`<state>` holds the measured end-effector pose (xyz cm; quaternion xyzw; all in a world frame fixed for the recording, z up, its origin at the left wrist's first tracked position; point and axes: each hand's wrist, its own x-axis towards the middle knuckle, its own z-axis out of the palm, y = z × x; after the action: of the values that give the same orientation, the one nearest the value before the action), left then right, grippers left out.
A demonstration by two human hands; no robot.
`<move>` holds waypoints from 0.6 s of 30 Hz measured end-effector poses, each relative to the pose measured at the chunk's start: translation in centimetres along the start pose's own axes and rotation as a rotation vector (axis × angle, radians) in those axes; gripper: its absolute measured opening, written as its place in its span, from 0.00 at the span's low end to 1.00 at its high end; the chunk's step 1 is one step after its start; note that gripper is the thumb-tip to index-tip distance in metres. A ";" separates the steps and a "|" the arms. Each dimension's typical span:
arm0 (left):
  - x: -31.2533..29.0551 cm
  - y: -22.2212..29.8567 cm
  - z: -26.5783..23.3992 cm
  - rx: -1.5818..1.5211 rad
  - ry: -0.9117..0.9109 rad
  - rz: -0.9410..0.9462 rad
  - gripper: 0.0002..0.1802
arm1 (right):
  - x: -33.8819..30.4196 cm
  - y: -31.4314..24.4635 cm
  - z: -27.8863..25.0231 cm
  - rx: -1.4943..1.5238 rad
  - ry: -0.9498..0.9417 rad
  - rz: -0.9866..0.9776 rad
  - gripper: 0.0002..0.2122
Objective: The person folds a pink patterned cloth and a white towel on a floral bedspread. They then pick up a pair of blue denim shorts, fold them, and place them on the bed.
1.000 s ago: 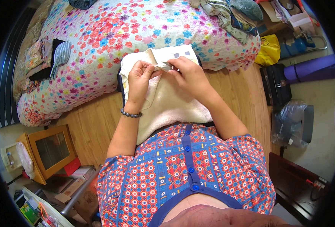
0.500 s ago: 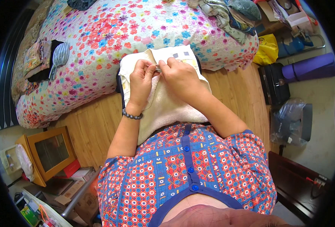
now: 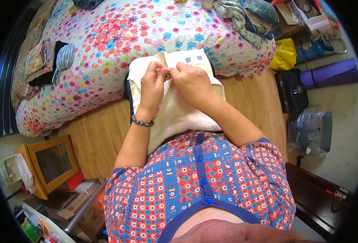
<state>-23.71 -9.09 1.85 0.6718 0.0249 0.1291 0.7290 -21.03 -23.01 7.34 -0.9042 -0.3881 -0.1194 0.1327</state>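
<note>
In the head view, the white cloth (image 3: 187, 115) lies across the person's lap, its long axis running away from the waist toward the floral bed cover (image 3: 146, 24), so its far end points to the top of the picture and leans slightly left. That far end (two small dark squares (image 3: 194, 59) mark its right part) rests near the bed's edge, and a fold stands up between the halves. The left hand (image 3: 151, 87), with a dark beaded bracelet (image 3: 142, 122) at its wrist, has thumb and forefinger pinched together over the cloth. The right hand (image 3: 193, 83) is closed too, fingers curled, its fingertips meeting the left's; whatever lies between them is too small to tell.
</note>
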 end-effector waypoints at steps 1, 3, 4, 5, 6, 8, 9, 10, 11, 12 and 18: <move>0.2 -0.3 -0.2 -0.079 -0.016 -0.042 0.03 | 0.0 0.1 0.2 0.011 -0.005 0.025 0.07; 0.4 -0.6 -0.7 -0.235 -0.043 -0.126 0.04 | 0.1 0.3 -0.1 0.077 0.015 0.080 0.07; 0.4 -0.6 -0.9 -0.292 -0.032 -0.158 0.05 | 0.2 0.5 -0.7 0.131 0.041 0.111 0.08; 0.4 -0.4 -1.2 -0.350 -0.021 -0.190 0.05 | 0.1 0.7 -1.1 0.185 0.066 0.142 0.09; 0.4 -0.2 -1.1 -0.411 -0.022 -0.220 0.05 | -0.2 1.9 -0.3 0.304 0.085 0.205 0.14; 0.6 -0.4 -1.2 -0.405 -0.028 -0.202 0.05 | -0.6 3.3 1.2 0.405 0.168 0.197 0.15; 0.7 -0.4 -1.3 -0.401 -0.029 -0.192 0.05 | -0.5 3.6 1.4 0.458 0.210 0.191 0.17; 0.7 -0.3 -1.3 -0.413 -0.018 -0.192 0.06 | -0.3 3.4 1.1 0.602 0.070 0.247 0.18; 0.7 -0.2 -1.3 -0.426 -0.006 -0.191 0.06 | -0.3 3.4 1.4 0.623 0.028 0.283 0.17; 0.7 0.1 -1.5 -0.437 0.008 -0.188 0.06 | -0.3 3.3 1.9 0.645 -0.014 0.316 0.15; 4.4 -0.4 -10.9 0.066 0.335 0.007 0.07 | -1.2 6.6 5.4 0.837 0.230 0.551 0.06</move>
<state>-21.66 2.50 1.06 0.6644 0.1478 0.2407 0.6919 -16.39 -26.42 0.98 -0.8233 -0.1326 -0.0132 0.5517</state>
